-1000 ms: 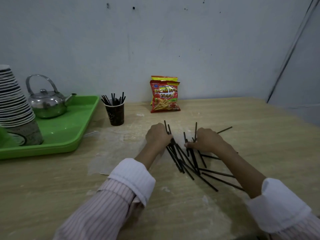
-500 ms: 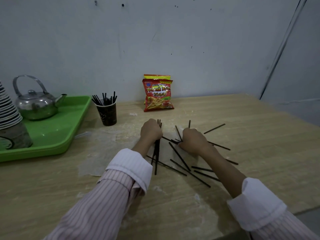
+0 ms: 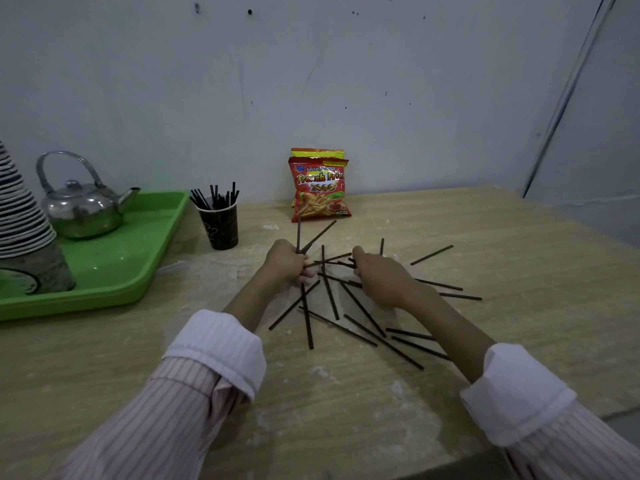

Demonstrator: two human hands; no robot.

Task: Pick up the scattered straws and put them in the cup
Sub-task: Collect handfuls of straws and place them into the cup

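Several thin black straws [image 3: 363, 308] lie scattered on the wooden table in front of me. My left hand [image 3: 285, 263] is closed around a few straws [image 3: 307, 320] that stick out above and below the fist. My right hand [image 3: 382, 277] lies knuckles up on the pile just to the right, its fingertips pinching a straw [image 3: 334, 261] that points toward the left hand. A dark paper cup [image 3: 219, 225] with several straws standing in it sits farther back and to the left of both hands.
A green tray [image 3: 149, 251] at the left holds a metal kettle [image 3: 81, 206] and a stack of paper cups [image 3: 24, 230]. A red snack bag [image 3: 321, 190] leans on the wall behind the straws. The table's edge runs along the right and near right.
My left hand has gathered straws into its fist and tipped them upright. The right hand shifted slightly left over the pile. The straws on the table have spread apart.
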